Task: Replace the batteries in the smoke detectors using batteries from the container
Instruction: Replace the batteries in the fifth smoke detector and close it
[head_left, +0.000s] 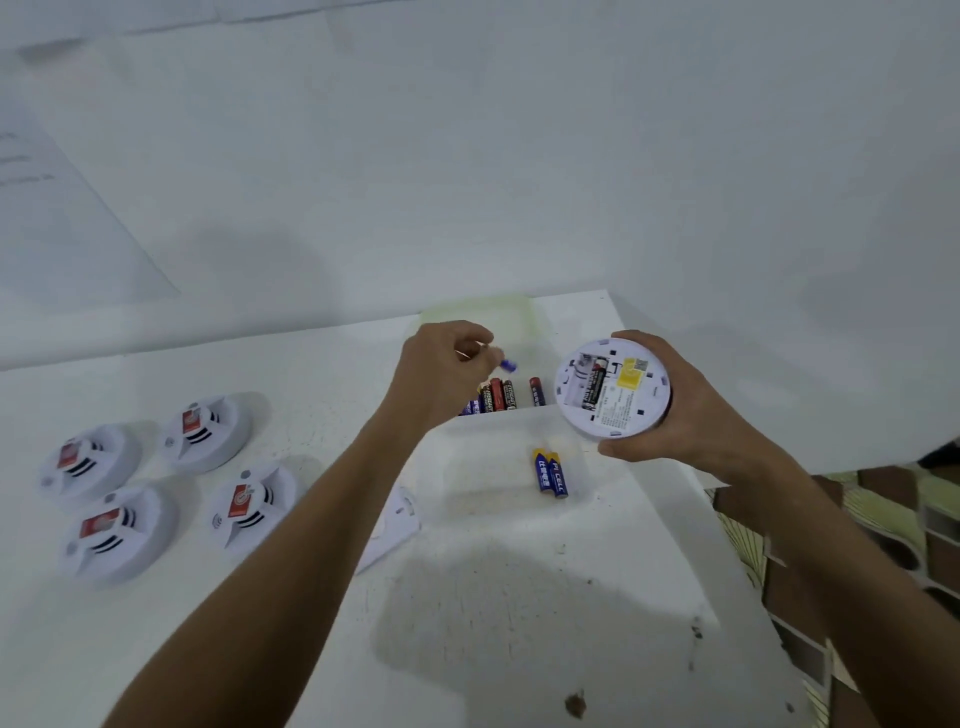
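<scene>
1. Two blue batteries (549, 473) lying on the table (519, 597) read "PI CELL"; print on the others is too small to read.
2. The table is white and scuffed, against a white wall (467, 156); patterned floor (883, 519) shows at the right.
3. The right hand (685, 410) grips an upturned smoke detector (612, 391), yellow label up, one battery seated in its bay.
4. The left hand (441, 371), fingers curled, pinches a blue battery (508, 362) over the container (514, 332), where more batteries (498, 396) lie.
5. Four smoke detectors (156, 483) sit at the left, beside a loose white cover (392, 525).
</scene>
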